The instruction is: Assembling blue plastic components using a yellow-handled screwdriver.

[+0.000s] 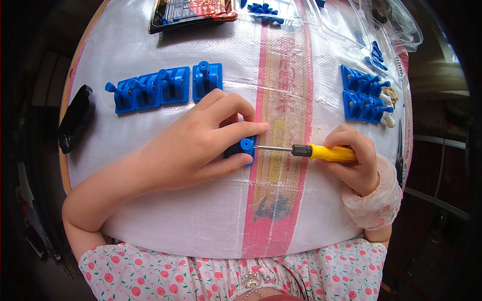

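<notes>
My left hand (213, 133) is closed round a small blue plastic bracket (246, 145) on the table, covering most of it; its round peg end shows between thumb and fingers. In my right hand (351, 158) is a screwdriver (331, 153) with a yellow handle and black collar. Its thin metal shaft points left, and the tip reaches the bracket's right side by the peg. Whether the tip sits in a screw is too small to tell. Just beyond my left hand stands a matching blue bracket (207, 80), beside a row of several more (150, 90).
Several blue brackets (364, 95) form a block at the right, with loose blue pieces (376, 56) behind. A black tray (193, 15) and a clear plastic container (291, 12) stand at the far edge. A black case (76, 119) lies at the left on the white woven sheet (191, 215).
</notes>
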A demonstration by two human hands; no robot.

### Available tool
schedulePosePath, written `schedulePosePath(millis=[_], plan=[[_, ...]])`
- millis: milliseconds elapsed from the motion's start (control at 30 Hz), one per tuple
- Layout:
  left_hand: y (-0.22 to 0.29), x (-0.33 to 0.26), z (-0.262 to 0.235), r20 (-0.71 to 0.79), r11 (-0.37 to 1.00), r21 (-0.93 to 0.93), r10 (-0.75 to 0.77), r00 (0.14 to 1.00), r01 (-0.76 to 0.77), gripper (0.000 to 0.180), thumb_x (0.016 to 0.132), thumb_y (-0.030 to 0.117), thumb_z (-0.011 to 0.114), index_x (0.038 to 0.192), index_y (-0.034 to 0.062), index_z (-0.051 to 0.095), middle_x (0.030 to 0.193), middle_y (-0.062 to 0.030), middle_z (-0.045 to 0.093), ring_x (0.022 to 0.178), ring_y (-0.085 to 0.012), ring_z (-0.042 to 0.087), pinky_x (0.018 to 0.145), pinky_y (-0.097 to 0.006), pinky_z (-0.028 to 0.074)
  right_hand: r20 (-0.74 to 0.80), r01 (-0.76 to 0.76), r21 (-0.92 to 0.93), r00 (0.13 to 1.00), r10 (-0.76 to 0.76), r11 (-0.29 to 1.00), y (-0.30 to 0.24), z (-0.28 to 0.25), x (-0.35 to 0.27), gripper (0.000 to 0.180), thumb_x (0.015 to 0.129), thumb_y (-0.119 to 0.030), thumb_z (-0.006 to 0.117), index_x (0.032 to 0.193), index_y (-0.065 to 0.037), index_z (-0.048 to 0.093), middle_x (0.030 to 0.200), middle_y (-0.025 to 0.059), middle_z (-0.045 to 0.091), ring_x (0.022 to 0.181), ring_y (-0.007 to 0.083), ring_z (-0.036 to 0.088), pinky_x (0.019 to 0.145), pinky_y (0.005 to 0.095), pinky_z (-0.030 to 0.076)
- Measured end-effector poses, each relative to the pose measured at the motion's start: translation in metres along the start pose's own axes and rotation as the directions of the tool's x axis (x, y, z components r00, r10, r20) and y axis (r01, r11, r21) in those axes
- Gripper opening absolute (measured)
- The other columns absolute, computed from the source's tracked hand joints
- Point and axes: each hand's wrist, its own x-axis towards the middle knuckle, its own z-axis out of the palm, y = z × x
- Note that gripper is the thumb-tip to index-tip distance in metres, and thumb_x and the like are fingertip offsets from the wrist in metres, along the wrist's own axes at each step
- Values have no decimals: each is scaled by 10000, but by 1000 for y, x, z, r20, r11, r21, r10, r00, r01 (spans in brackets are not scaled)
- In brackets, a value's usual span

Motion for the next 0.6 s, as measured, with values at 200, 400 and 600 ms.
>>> schedulePosePath(millis=[200,400,600], plan=[[0,0,0,7,1000,-1,-5,1000,5,470,790,145,722,1239,75,604,1081,-79,506,988,-233,468,848,-340,412,-12,101,-58,995,-102,993,3,-4,4,300,698,-51,799,960,-6,661,878,106,603,724,196,601,638,259,450],[0,0,0,0,1000,-9,-7,1000,7,472,783,136,724,1237,78,607,1081,-78,506,986,-231,469,846,-336,414,7,-1,27,1000,1,1000,-1,-6,2,308,745,-112,792,999,9,668,842,105,617,725,196,610,634,258,448],[0,0,1,1,1000,-9,-4,1000,4,470,784,133,724,1236,79,607,1081,-80,506,990,-232,470,851,-338,415,19,17,50,1000,-18,999,1,-6,2,312,736,-99,798,989,2,647,858,104,614,732,193,610,640,261,454]])
